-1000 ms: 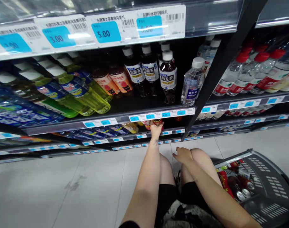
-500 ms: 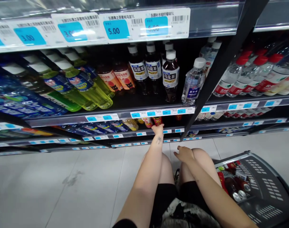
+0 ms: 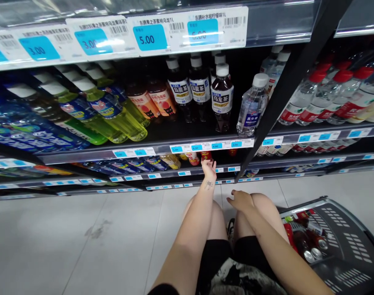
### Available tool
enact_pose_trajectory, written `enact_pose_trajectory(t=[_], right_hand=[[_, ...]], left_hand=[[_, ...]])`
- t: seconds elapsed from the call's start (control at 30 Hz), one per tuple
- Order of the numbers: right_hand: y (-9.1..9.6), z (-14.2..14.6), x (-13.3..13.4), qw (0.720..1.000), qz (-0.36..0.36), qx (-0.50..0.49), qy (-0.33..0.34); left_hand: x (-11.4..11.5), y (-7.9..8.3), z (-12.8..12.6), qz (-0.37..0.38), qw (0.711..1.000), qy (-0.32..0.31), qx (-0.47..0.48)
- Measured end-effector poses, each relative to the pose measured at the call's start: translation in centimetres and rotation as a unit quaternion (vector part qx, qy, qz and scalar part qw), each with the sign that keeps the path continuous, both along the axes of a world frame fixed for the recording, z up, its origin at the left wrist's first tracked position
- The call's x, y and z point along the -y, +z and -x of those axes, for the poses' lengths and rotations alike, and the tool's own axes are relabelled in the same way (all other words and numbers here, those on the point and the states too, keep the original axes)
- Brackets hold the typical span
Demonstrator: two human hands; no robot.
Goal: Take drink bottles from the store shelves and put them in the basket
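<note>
My left hand [image 3: 208, 167] reaches to the lower shelf, palm turned up and fingers loosely apart. Just beyond its fingertips stands a red drink container [image 3: 206, 155], partly hidden under the shelf above. Left of that is a red and white bottle [image 3: 193, 158]. My right hand [image 3: 240, 200] rests by my right knee, its fingers stretched out and holding nothing.
Dark oolong tea bottles [image 3: 222, 98] and a clear water bottle [image 3: 251, 106] stand on the shelf above. On the floor at right is a grey shopping basket [image 3: 343, 241] with cans and bottles inside. A black upright post [image 3: 279, 98] divides the shelving.
My left hand has drawn slightly right, and its fingers have loosened from the red container, which stays on the shelf. My right hand keeps its place by the knee.
</note>
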State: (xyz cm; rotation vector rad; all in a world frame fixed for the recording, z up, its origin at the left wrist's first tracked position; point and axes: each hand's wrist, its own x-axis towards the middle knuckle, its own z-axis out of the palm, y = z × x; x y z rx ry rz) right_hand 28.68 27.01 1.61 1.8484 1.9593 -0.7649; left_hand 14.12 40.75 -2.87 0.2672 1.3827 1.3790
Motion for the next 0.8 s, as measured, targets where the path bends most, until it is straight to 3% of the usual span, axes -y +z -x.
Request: enact_pose_trajectory(t=[0.3, 0.47, 0.6, 0.8], right_hand=[[-0.2, -0.1, -0.5, 1.000, 0.015, 0.003, -0.003], [-0.5, -0.3, -0.9, 1.000, 0.019, 0.002, -0.004], [-0.7, -0.6, -1.3, 0.999, 0.030, 0.001, -0.011], [-0.8, -1.0, -1.4, 1.000, 0.026, 0.003, -0.015]], left_hand=[[-2.5, 0.6, 1.8, -0.055, 0.973, 0.056, 0.218], [-3.7, 0.3, 2.9, -0.068, 0.981, 0.023, 0.182], [-4.6, 0.0, 3.0, -0.100, 0.968, 0.050, 0.224], [-5.1, -0.3, 3.1, -0.157, 0.965, 0.041, 0.207]])
